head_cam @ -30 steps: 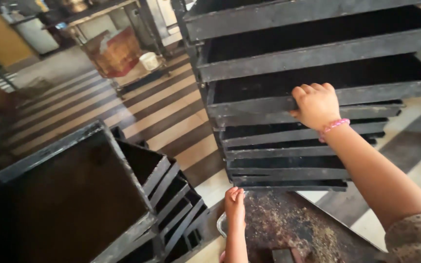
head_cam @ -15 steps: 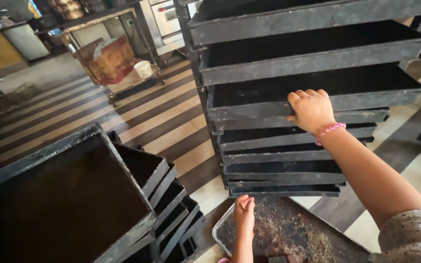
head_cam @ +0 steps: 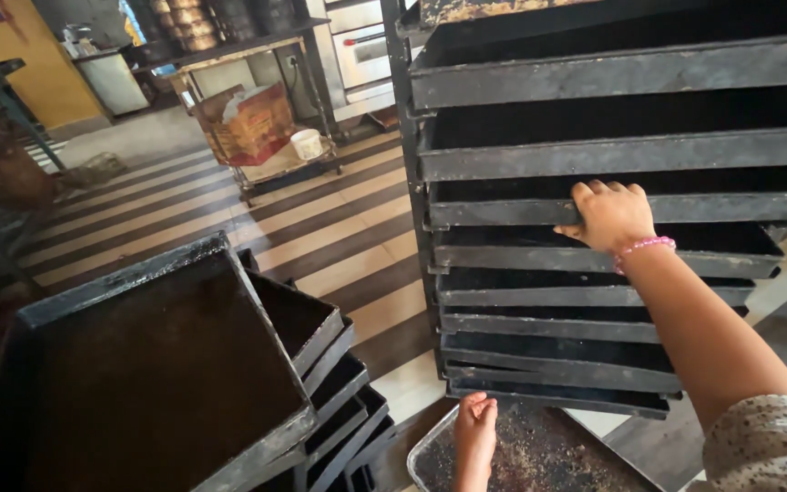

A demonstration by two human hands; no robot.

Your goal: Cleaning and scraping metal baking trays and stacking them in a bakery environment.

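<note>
Fingers of the right hand [head_cam: 610, 215] curl over the front rim of a black baking tray [head_cam: 612, 208] in the middle of the tall tray stack [head_cam: 594, 301]. Below this stack, the left hand [head_cam: 475, 428] rests on a crumb-covered tray [head_cam: 539, 451]; its grip I cannot tell.

— What colours are showing on the rack?

— The stacked black metal baking trays [head_cam: 594, 146] are looking dull charcoal, and a pink beaded bracelet [head_cam: 644, 246] is circling the right wrist.

— And elsewhere?

— The striped cream-and-brown floor [head_cam: 321, 237] is running in bands; the speckled grey sleeve [head_cam: 767, 446] is showing dots; the brown cardboard box [head_cam: 246, 123] is sitting against a yellow wall [head_cam: 34, 77].
</note>
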